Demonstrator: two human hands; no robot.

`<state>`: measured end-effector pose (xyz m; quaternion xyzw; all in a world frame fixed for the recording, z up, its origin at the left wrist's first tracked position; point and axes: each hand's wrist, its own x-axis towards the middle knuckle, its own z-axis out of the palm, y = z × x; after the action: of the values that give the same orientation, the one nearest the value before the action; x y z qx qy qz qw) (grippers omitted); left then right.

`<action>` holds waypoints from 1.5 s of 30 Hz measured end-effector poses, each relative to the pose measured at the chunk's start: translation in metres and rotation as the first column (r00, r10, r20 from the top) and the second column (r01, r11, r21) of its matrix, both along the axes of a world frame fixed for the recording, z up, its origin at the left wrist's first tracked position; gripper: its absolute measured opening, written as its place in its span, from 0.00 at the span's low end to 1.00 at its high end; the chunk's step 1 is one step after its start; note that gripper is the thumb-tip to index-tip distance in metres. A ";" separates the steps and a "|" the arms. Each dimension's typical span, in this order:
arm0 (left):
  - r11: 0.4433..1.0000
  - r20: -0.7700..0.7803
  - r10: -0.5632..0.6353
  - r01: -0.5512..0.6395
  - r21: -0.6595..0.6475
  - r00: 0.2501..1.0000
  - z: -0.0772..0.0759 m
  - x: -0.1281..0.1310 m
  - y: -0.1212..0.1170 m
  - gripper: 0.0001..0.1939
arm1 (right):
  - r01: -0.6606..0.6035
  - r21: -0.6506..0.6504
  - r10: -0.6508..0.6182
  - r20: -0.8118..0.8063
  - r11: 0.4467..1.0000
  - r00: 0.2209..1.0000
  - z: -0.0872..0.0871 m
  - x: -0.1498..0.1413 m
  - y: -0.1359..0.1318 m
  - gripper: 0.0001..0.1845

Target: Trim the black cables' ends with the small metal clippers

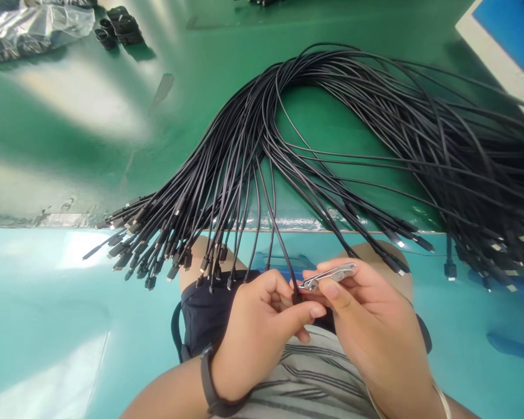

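Observation:
My left hand [266, 326] is closed on the plug end of a black cable [283, 244], its thumb stretched along the connector. In my right hand [371, 320] is a silver nail clipper [329, 276], pinched between thumb and fingers. The clipper's tip touches or nearly touches the cable just above the plug; which of the two I cannot tell. That cable comes out of a large bundle of black cables [262, 110] arched over the table. Many connector ends [152, 250] hang over the table's front edge, to the left of my hands.
The green table [126, 139] carries a clear plastic bag [39, 29] and coiled black items [122, 26] at the far left. A blue and white box edge [502, 52] stands at the far right. More cable ends [498, 244] overhang the edge on the right.

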<state>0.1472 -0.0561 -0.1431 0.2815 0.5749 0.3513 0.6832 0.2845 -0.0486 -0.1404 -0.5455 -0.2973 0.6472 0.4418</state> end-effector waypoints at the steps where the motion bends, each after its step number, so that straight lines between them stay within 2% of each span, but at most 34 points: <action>1: 1.000 -0.011 -0.009 0.009 0.006 1.000 -0.001 0.000 0.000 0.22 | 0.009 -0.005 -0.010 -0.052 1.000 0.999 -0.001 0.000 0.001 0.04; 3: 0.999 -0.055 -0.038 0.040 0.029 0.998 -0.003 0.000 -0.001 0.21 | -0.024 0.011 0.026 -0.165 1.000 0.986 0.000 0.001 0.004 0.05; 5: 0.992 -0.154 -0.087 0.099 0.073 0.984 -0.004 0.000 -0.001 0.19 | -0.145 0.056 0.153 -0.189 0.988 0.970 0.004 0.002 0.008 0.04; 7: 0.969 -0.294 -0.150 0.200 0.145 0.944 -0.004 -0.002 -0.003 0.17 | -0.293 0.101 0.298 -0.040 0.951 0.954 0.010 0.008 0.013 0.03; 8: 0.948 -0.367 -0.175 0.257 0.189 0.914 -0.004 -0.004 -0.004 0.15 | -0.342 0.114 0.330 0.115 0.933 0.937 0.012 0.012 0.016 0.03; 9: 0.921 -0.447 -0.181 0.311 0.236 0.876 -0.004 -0.007 -0.006 0.14 | -0.360 0.131 0.306 0.316 0.924 0.898 0.014 0.018 0.019 0.03; 10: 0.888 -0.539 -0.161 0.359 0.286 0.827 -0.005 -0.011 -0.008 0.13 | -0.350 0.159 0.219 0.533 0.923 0.817 0.016 0.024 0.023 0.03; 11: 0.851 -0.637 -0.113 0.406 0.334 0.762 -0.006 -0.016 -0.010 0.13 | -0.320 0.205 0.074 0.730 0.925 0.680 0.017 0.031 0.027 0.04; 12: 0.810 -0.732 -0.051 0.457 0.367 0.680 -0.009 -0.021 -0.013 0.13 | -0.281 0.277 -0.107 0.861 0.919 0.497 0.018 0.038 0.032 0.04; 13: 0.777 -0.814 0.014 0.506 0.375 0.581 -0.013 -0.028 -0.016 0.14 | -0.250 0.346 -0.263 0.913 0.904 0.312 0.019 0.045 0.035 0.05; 14: 0.757 -0.871 0.055 0.548 0.355 0.489 -0.017 -0.034 -0.018 0.15 | -0.224 0.398 -0.366 0.915 0.890 0.171 0.020 0.050 0.038 0.07; 15: 0.759 -0.906 0.067 0.568 0.318 0.418 -0.021 -0.040 -0.020 0.14 | -0.188 0.434 -0.424 0.901 0.881 0.090 0.022 0.053 0.040 0.08; 16: 0.783 -0.924 0.054 0.557 0.275 0.379 -0.025 -0.045 -0.021 0.13 | -0.141 0.451 -0.445 0.892 0.881 0.077 0.023 0.054 0.040 0.10; 17: 0.820 -0.923 0.028 0.519 0.240 0.383 -0.029 -0.049 -0.022 0.13 | -0.089 0.461 -0.449 0.884 0.883 0.130 0.024 0.053 0.038 0.10; 18: 0.862 -0.900 0.000 0.457 0.221 0.435 -0.031 -0.051 -0.022 0.13 | -0.042 0.455 -0.433 0.869 0.890 0.242 0.025 0.049 0.035 0.09; 20: 0.932 -0.752 -0.037 0.294 0.212 0.658 -0.033 -0.051 -0.018 0.18 | 0.012 0.411 -0.349 0.759 0.912 0.549 0.023 0.038 0.026 0.07; 22: 0.976 -0.448 -0.037 0.129 0.177 0.893 -0.033 -0.045 -0.012 0.20 | -0.007 0.323 -0.178 0.540 0.946 0.822 0.017 0.024 0.016 0.08; 23: 0.987 -0.276 -0.028 0.070 0.142 0.961 -0.032 -0.041 -0.008 0.19 | -0.021 0.278 -0.100 0.414 0.960 0.905 0.013 0.017 0.012 0.09; 24: 0.994 -0.122 -0.016 0.029 0.106 0.992 -0.030 -0.037 -0.004 0.17 | -0.032 0.234 -0.037 0.286 0.972 0.958 0.008 0.011 0.009 0.10; 25: 0.997 0.004 -0.002 0.002 0.081 1.000 -0.029 -0.033 -0.001 0.15 | -0.038 0.190 0.007 0.160 0.981 0.987 0.004 0.005 0.008 0.10; 27: 0.997 0.178 0.020 -0.032 0.067 0.984 -0.025 -0.026 0.004 0.10 | -0.065 0.103 0.073 -0.072 0.993 0.995 -0.003 -0.003 0.008 0.09; 29: 0.994 0.270 0.041 -0.066 0.085 0.962 -0.020 -0.021 0.006 0.07 | -0.073 0.045 0.082 -0.239 0.996 0.968 -0.005 -0.006 0.011 0.09; 31: 0.989 0.292 0.059 -0.096 0.113 0.955 -0.014 -0.018 0.006 0.05 | -0.034 0.021 0.039 -0.323 0.999 0.946 -0.003 -0.007 0.015 0.08; 34: 0.981 0.228 0.077 -0.114 0.155 0.971 -0.006 -0.014 0.005 0.02 | 0.024 0.030 -0.012 -0.348 0.999 0.938 -0.001 -0.005 0.019 0.07; 37: 0.975 0.149 0.087 -0.115 0.191 0.985 -0.002 -0.011 0.004 0.01 | 0.015 0.057 0.003 -0.307 0.998 0.952 -0.002 -0.006 0.018 0.06; 45: 0.958 0.034 0.065 -0.072 0.279 0.997 -0.005 -0.010 0.003 0.02 | 0.020 0.065 -0.003 -0.259 0.998 0.966 -0.003 -0.011 0.015 0.03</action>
<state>0.1373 -0.0536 -0.1483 0.3509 0.5206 0.4559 0.6309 0.2736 -0.0336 -0.1431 -0.4431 -0.2555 0.6998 0.4987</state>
